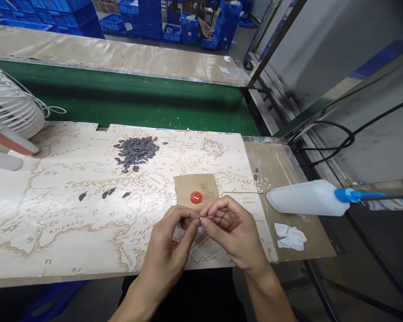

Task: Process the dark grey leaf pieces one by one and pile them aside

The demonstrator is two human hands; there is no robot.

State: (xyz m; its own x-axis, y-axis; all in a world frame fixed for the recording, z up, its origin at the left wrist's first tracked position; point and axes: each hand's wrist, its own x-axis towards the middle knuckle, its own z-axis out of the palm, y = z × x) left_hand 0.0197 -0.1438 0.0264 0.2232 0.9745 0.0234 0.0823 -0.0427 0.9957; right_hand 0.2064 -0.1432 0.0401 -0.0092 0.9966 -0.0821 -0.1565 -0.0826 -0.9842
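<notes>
While a tiny whitish piece (200, 218) is pinched in the fingertips of the left hand (172, 241) and right hand (234, 229), a round red disc (196, 197) is seated at its 12 o'clock on a brown sheet (185, 184); dark-grey flat pieces (137, 152) are heaped at 10:30.

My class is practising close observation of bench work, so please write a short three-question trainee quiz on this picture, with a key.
1. What do the fingertips of the left hand and right hand meet around?
2. Fill in: in the picture, the heap of dark pieces lies to the ___ of the scattered pale bits.
3. True or false: the red round item lies on the heap of dark pieces.

Key: 1: a tiny pale piece. 2: left. 3: false; it lies on the brown sheet.
</notes>
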